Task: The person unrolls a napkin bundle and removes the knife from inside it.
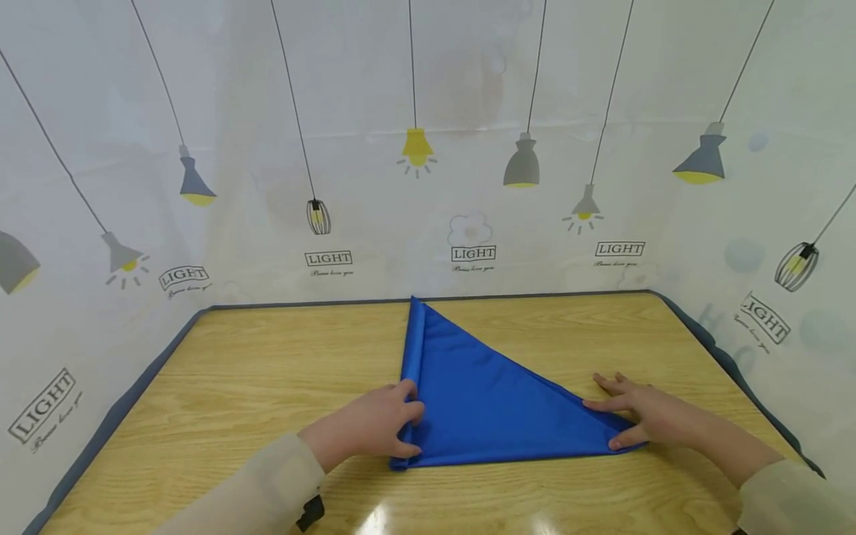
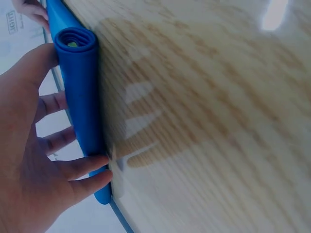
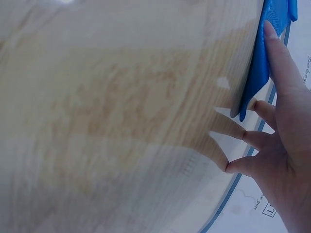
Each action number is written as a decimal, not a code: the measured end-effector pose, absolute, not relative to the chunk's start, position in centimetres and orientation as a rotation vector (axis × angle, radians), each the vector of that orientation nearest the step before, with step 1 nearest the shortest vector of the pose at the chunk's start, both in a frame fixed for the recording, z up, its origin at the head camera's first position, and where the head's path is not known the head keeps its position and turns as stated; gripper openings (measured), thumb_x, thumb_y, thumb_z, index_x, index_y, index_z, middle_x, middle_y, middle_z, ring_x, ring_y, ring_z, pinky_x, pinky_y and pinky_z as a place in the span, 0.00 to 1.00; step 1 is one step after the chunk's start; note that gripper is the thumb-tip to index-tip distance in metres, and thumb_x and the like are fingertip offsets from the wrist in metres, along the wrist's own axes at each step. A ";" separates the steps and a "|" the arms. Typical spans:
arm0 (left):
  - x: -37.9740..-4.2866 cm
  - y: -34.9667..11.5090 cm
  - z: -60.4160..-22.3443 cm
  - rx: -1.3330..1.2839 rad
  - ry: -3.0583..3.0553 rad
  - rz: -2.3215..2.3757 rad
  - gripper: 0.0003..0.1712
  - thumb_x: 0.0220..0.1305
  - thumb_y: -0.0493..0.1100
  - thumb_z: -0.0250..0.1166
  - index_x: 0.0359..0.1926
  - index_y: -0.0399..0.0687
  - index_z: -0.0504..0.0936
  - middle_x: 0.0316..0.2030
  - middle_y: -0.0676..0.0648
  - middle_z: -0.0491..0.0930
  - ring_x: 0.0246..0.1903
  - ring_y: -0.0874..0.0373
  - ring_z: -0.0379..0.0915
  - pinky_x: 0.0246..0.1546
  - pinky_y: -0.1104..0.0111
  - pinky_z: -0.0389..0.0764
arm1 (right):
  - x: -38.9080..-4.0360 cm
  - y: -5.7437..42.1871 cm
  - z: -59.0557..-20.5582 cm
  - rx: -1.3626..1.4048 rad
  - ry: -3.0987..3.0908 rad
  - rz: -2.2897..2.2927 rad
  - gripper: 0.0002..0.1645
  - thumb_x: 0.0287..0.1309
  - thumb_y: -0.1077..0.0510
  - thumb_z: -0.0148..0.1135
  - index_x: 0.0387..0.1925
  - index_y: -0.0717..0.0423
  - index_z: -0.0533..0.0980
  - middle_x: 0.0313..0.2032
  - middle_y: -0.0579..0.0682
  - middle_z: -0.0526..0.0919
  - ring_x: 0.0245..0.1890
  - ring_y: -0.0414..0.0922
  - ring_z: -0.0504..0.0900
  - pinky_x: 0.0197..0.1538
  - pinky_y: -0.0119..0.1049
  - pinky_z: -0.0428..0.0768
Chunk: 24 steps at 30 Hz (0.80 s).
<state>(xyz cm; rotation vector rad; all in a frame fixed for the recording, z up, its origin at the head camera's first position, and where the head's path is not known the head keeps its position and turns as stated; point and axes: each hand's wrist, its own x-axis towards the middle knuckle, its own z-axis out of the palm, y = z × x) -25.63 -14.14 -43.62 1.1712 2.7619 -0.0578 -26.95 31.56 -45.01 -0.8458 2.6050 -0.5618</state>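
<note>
A blue cloth (image 1: 495,409) lies as a triangle on the wooden table, its left side wound into a tight roll (image 2: 80,92). Coiled layers show at the roll's near end, with a small yellow-green spot in the middle. My left hand (image 1: 381,423) grips the roll near that end, some fingers bent over it and the others along its outer side. At the pointed right corner my right hand (image 1: 645,416) spreads its fingers. Its thumb rests on the cloth (image 3: 257,68), while other fingertips touch the table beyond the slanted edge.
The glossy wooden table (image 1: 287,349) has a dark border along its back and sides. Behind and beside it stand white walls (image 1: 368,82) printed with hanging lamps and LIGHT labels. Reflections of the hands show on the tabletop.
</note>
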 end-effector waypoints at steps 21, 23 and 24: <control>-24.8 -15.9 -43.2 1.179 2.676 0.100 0.03 0.59 0.44 0.62 0.35 0.57 0.78 0.53 0.46 0.68 0.42 0.56 0.68 0.42 0.65 0.75 | -27.1 31.6 -44.8 -0.901 2.610 -0.535 0.45 0.49 0.33 0.67 0.65 0.51 0.73 0.69 0.72 0.54 0.65 0.79 0.45 0.54 0.78 0.52; -24.8 -16.1 -43.4 1.220 2.689 0.061 0.03 0.61 0.48 0.62 0.35 0.58 0.78 0.52 0.47 0.69 0.41 0.57 0.69 0.41 0.65 0.75 | -27.2 31.7 -44.9 -0.905 2.612 -0.522 0.45 0.49 0.33 0.67 0.65 0.51 0.73 0.69 0.72 0.54 0.65 0.79 0.45 0.54 0.78 0.53; -24.9 -16.2 -43.5 1.238 2.696 0.038 0.05 0.63 0.51 0.63 0.35 0.58 0.78 0.52 0.47 0.69 0.40 0.57 0.69 0.41 0.65 0.75 | -27.2 31.7 -45.0 -0.908 2.612 -0.519 0.45 0.49 0.33 0.67 0.65 0.50 0.73 0.69 0.72 0.54 0.65 0.79 0.46 0.53 0.79 0.53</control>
